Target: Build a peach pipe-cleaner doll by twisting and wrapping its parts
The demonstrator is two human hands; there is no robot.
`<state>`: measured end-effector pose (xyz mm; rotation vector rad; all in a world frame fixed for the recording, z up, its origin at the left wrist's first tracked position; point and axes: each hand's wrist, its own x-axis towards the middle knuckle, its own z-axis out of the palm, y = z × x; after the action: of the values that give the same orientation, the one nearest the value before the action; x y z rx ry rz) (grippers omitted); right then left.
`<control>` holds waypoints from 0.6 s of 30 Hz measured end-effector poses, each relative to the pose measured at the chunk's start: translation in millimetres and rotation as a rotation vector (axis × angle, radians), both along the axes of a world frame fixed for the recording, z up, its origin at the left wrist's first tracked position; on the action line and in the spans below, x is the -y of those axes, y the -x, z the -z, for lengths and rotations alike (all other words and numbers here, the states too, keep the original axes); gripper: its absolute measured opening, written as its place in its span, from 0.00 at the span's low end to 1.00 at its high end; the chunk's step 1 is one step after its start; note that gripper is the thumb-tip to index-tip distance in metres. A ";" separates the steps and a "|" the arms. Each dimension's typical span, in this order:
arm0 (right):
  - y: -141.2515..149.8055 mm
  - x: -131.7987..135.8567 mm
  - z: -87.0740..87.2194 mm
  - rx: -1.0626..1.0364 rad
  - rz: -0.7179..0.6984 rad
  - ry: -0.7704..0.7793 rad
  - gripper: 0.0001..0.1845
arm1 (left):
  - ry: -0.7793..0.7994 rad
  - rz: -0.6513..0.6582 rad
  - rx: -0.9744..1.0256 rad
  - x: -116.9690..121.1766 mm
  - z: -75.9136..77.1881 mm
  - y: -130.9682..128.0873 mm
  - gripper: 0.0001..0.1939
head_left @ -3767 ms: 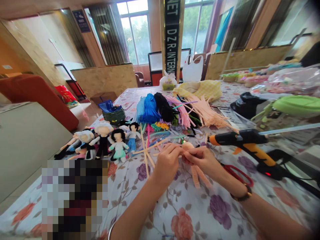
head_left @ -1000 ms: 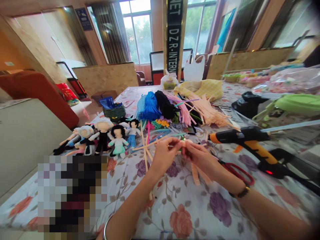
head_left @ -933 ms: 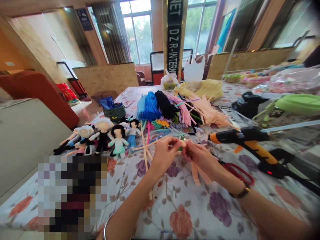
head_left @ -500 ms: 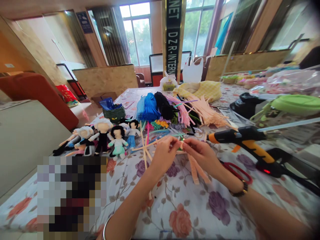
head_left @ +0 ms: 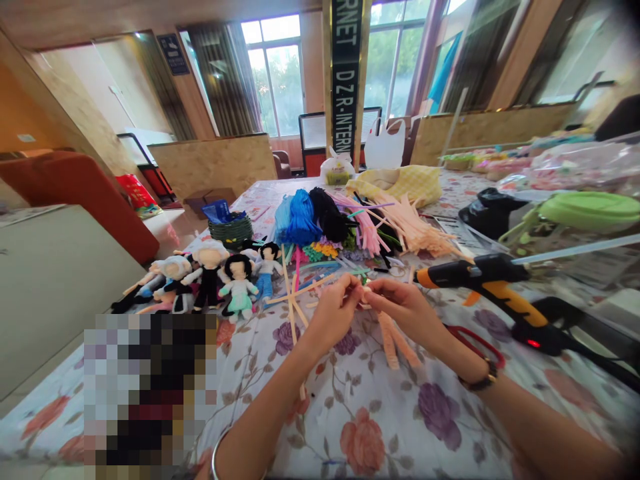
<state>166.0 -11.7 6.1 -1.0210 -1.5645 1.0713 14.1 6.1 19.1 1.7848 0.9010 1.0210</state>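
Note:
My left hand (head_left: 336, 308) and my right hand (head_left: 400, 310) meet above the table, thumbs and forefingers pinched on a small peach piece of fuzzy pipe cleaner (head_left: 367, 298). Fingers hide most of it. Two thick peach pipe-cleaner strands (head_left: 393, 339) hang below my right hand; whether they join the pinched piece I cannot tell. Left of my hands, pale peach pipe cleaners (head_left: 291, 303) lie crossed on the cloth. Red-handled scissors (head_left: 477, 341) rest partly behind my right wrist. A black and orange glue gun (head_left: 493, 283) with a lit red light stands to the right.
Finished dolls (head_left: 237, 287) sit together at the left, by stacked green baskets (head_left: 231, 230). Bundles of blue pipe cleaners (head_left: 303, 217), black ones (head_left: 327, 213) and peach ones (head_left: 420, 230) lie at the back. A green-lidded container (head_left: 590, 208) is at the right. Flowered cloth (head_left: 363, 440) covers the table.
Both hands stay in the same place, with only small finger shifts around the pinched piece. The whole view has tilted slightly, so things appear a little lower.

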 end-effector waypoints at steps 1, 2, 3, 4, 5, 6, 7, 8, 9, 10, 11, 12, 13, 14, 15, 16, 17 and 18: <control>-0.5 -0.4 0.4 0.001 -0.003 -0.005 0.10 | -0.009 0.004 -0.001 -0.1 0.3 0.1 0.08; -0.9 -0.6 0.6 0.004 -0.002 -0.011 0.10 | -0.016 0.009 -0.001 -0.2 0.6 0.2 0.07; -1.1 -0.5 0.4 0.006 0.000 -0.014 0.10 | -0.020 0.013 0.004 -0.2 0.7 0.1 0.07; -1.0 -0.2 -0.1 0.006 0.004 -0.014 0.10 | -0.020 0.016 0.011 -0.2 0.6 0.0 0.07; -0.6 0.2 -1.0 0.001 0.011 -0.009 0.10 | -0.017 0.016 0.023 0.1 0.4 -0.2 0.07; -0.1 0.9 -2.1 -0.009 0.020 -0.003 0.10 | -0.009 0.015 0.036 0.7 -0.2 -0.6 0.08; 0.5 1.6 -3.4 -0.019 0.031 0.003 0.11 | 0.002 0.010 0.050 1.3 -0.8 -0.9 0.08; 1.2 2.2 -4.7 -0.027 0.043 0.007 0.11 | 0.014 0.002 0.061 2.1 -1.5 -1.3 0.09; 1.9 2.8 -6.0 -0.032 0.057 0.008 0.12 | 0.025 -0.008 0.066 2.8 -2.1 -1.6 0.09; 2.4 3.2 -7.1 -0.033 0.068 0.003 0.12 | 0.033 -0.020 0.062 3.4 -2.6 -1.9 0.09; 2.8 3.4 -7.8 -0.030 0.076 -0.006 0.12 | 0.034 -0.034 0.048 3.8 -2.9 -2.0 0.09; 2.9 3.4 -8.2 -0.023 0.080 -0.017 0.12 | 0.027 -0.050 0.028 4.1 -3.0 -2.0 0.08; 2.7 3.1 -8.1 -0.014 0.084 -0.031 0.12 | 0.021 -0.065 0.009 4.1 -3.1 -1.9 0.08; 2.4 2.6 -7.6 -0.001 0.088 -0.047 0.12 | 0.016 -0.077 -0.006 4.1 -3.1 -1.8 0.08; 1.8 2.0 -6.7 0.019 0.093 -0.064 0.13 | 0.012 -0.086 -0.018 4.0 -3.1 -1.6 0.08; 1.2 1.2 -5.4 0.043 0.102 -0.084 0.14 | 0.009 -0.093 -0.027 3.9 -3.2 -1.5 0.09; 0.5 0.3 -3.8 0.067 0.113 -0.103 0.15 | 0.007 -0.099 -0.036 3.9 -3.3 -1.5 0.10; -0.2 -0.5 -1.9 0.091 0.123 -0.120 0.16 | 0.002 -0.104 -0.045 4.1 -3.4 -1.5 0.10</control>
<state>166.1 -11.2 8.1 -1.0818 -1.5969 0.8475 15.5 2.0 22.5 1.7809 1.0309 1.0487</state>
